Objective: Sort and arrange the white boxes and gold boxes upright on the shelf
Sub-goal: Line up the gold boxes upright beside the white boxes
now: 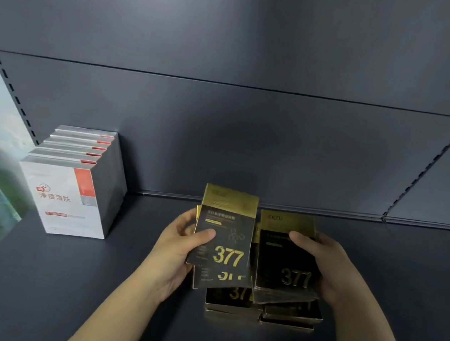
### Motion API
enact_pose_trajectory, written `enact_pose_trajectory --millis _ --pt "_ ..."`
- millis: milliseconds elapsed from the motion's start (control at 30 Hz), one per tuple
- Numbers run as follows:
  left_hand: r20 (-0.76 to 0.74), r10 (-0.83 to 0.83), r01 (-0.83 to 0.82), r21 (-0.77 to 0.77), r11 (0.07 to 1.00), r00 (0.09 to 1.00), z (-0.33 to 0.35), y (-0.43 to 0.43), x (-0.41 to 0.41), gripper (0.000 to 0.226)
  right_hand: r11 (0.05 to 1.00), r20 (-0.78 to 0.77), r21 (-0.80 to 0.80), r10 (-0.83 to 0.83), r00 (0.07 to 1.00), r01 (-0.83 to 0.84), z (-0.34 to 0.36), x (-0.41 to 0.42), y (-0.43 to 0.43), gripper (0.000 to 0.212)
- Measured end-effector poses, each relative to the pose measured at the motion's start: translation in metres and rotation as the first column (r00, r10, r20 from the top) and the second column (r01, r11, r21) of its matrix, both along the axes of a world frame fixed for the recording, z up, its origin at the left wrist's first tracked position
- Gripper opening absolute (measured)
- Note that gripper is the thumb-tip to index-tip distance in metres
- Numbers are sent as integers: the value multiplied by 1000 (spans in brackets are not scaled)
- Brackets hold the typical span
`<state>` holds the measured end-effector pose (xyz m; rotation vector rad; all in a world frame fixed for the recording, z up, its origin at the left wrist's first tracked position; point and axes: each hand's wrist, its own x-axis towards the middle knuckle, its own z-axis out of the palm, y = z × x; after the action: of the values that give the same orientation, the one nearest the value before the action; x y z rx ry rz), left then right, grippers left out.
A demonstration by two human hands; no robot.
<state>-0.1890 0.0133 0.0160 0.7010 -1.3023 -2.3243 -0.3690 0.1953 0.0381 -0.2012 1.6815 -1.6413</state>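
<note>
We see the white boxes (69,185) already standing upright in a tidy front-to-back row at about nine o'clock on the dark shelf (102,277), their matte white faces with an orange-red panel turned toward us. That half of the sorting looks done.

The gold boxes (261,307) lie in a loose, overlapping pile near the middle of the shelf, at about five o'clock from the white row and well apart from it. They are thin, flat cartons, glossy black with a metallic gold band on top and gold "377" print that catches the light.

Our left hand (176,253) has its grip closed on one gold box (224,237), thumb across the front face and fingers behind, raised and tilted nearly upright above the heap. We judge it is held this way so it can be squared and stood on its bottom edge. Our right hand (321,263) grips a second gold box (286,261) by its right edge, thumb on the front near the top, lifting its top end off the pile; its lower end seems to rest on the boxes beneath.

The slick faces could slide against one another, so a firm pinch across the flat sides seems sensible.
</note>
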Motion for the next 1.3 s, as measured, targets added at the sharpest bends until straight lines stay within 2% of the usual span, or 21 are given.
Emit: enact_pose_trajectory --millis 100,200,267,367,500,633,733,967,1100,1200,1300 --pt "-19 -8 7 -35 999 1000 1 -15 7 43 998 55 -33 58 997 -56 2 4 -8 43" --pt "-116 78 -84 -43 996 990 5 -42 13 34 995 68 -61 83 994 -79 0 7 -15 46" --pt "-128 140 -155 -115 981 982 8 -65 12 30 996 84 -63 64 994 -59 -4 9 -17 49" --pt "-118 180 -200 -183 963 977 4 -96 3 28 998 99 -63 37 994 -31 -8 10 -18 49" --pt "-139 146 -179 -271 946 979 -13 -118 -10 33 997 129 -75 19 991 -9 -10 10 -15 45" --pt "-46 161 -168 -283 944 986 -39 -132 -16 45 998 121 -60 -16 992 23 -11 10 -14 47" --pt "14 226 -210 -316 925 974 -51 -140 -21 44 999 113 -46 -22 993 27 -11 12 -14 49" --pt "57 247 -203 -409 890 967 -62 -124 -24 54 998 108 -40 -44 993 49 -11 14 -16 44" --pt "172 252 -118 -554 824 952 -67 -121 -26 44 998 106 -33 -43 993 47 -12 13 -16 46" --pt "179 312 -117 -669 734 933 -63 -114 -28 30 998 114 -54 -29 993 36 -11 13 -16 44" --pt "280 366 -50 -732 679 887 -65 -116 -33 35 997 128 -69 -25 991 35 -11 14 -16 44"
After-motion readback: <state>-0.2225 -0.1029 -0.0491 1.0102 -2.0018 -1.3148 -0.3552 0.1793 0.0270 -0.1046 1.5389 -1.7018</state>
